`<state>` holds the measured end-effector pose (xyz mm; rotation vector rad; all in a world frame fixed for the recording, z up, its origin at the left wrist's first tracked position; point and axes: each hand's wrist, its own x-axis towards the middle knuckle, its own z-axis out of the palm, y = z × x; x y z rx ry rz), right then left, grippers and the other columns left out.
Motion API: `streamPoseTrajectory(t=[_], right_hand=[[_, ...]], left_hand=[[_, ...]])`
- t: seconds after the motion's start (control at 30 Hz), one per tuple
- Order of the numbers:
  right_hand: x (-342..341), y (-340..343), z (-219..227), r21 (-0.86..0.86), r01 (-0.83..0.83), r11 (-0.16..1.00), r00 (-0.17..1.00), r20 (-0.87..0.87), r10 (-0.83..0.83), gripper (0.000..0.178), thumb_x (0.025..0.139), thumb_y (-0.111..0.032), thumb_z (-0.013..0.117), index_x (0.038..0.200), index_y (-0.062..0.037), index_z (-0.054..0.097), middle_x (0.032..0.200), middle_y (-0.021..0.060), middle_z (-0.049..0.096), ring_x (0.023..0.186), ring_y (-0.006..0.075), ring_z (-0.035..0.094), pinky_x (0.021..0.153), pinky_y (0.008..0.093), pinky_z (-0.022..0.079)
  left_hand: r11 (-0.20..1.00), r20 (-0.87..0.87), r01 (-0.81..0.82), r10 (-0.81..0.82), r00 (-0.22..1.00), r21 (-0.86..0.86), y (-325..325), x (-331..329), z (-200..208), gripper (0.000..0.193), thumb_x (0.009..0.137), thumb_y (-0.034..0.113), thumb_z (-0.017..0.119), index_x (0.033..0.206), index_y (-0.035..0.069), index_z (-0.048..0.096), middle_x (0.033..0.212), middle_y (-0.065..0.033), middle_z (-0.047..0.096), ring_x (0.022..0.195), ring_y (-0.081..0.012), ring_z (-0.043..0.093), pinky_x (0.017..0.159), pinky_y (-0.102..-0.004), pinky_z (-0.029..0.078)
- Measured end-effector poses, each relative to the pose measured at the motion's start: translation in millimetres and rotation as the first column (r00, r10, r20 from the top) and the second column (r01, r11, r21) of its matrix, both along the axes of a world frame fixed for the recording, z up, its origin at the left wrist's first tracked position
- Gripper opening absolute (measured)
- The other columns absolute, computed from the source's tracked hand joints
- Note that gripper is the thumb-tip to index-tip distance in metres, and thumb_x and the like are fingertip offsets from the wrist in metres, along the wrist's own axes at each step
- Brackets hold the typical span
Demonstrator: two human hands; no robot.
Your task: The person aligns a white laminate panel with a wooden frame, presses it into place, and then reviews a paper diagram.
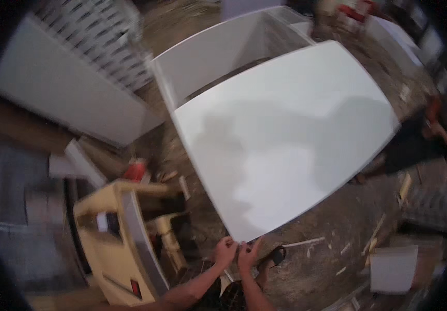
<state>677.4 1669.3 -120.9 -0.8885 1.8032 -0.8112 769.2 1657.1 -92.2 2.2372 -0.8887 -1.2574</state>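
A large white panel [285,145] lies on top of a white box-shaped cabinet frame [208,67], with shadows across its face. Both my hands meet at the panel's nearest corner. My left hand [225,252] is closed in a pinch at that corner. Just beside it, my right hand [248,256] has its fingers bent together, with one finger raised along the panel's edge. Whatever lies between the fingertips is too small and blurred to make out.
A yellow wooden cart [122,238] with an open compartment stands close on my left. Farther left leans a long pale board [73,88]. A person in dark clothes [415,142] is at the panel's right side. Scraps and a white strip [304,242] litter the floor [306,269].
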Motion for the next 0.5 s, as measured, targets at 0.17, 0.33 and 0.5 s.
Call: streamPoseTrajectory(t=[0.17, 0.33, 0.5], right_hand=[[5.0, 9.1, -3.1, -0.047, 0.016, 0.999, 1.000, -0.004, -0.017, 0.076, 0.094, -0.014, 0.060, 0.155, -0.0060, 0.015, 0.151, 0.0272, 0.032, 0.108, 0.0278, 0.058, 0.085, 0.0357, 0.049], [7.8, 12.6, -1.2, -0.156, -0.015, 0.988, 1.000, -0.009, 0.014, 0.075, 0.095, -0.014, 0.059, 0.153, 0.0021, 0.014, 0.150, 0.0273, 0.034, 0.126, 0.0289, 0.049, 0.101, 0.0364, 0.043], [-29.8, 6.9, -25.9, -0.174, -0.083, 0.981, 0.994, 0.053, 0.094, 0.062, 0.100, -0.024, 0.052, 0.151, -0.0009, 0.026, 0.155, 0.0204, 0.029, 0.138, 0.0328, 0.038, 0.110, 0.0407, 0.035]], left_hand=[[0.997, -0.111, -0.062, 0.065, 0.992, 0.038, 13.1, 6.8, -0.7, 0.040, 0.090, 0.025, 0.067, 0.116, -0.004, 0.061, 0.104, -0.0158, 0.066, 0.097, -0.0272, 0.064, 0.083, -0.0403, 0.053], [0.975, -0.068, -0.084, 0.071, 0.995, -0.207, 33.3, 10.9, -37.5, 0.031, 0.085, 0.019, 0.066, 0.103, -0.006, 0.063, 0.092, -0.0171, 0.063, 0.079, -0.0269, 0.062, 0.073, -0.0385, 0.050], [1.000, -0.036, 0.002, -0.003, 0.999, -0.020, 14.0, -7.8, -5.1, 0.025, 0.089, 0.010, 0.059, 0.107, -0.007, 0.064, 0.093, -0.0180, 0.069, 0.089, -0.0241, 0.066, 0.078, -0.0357, 0.051]])
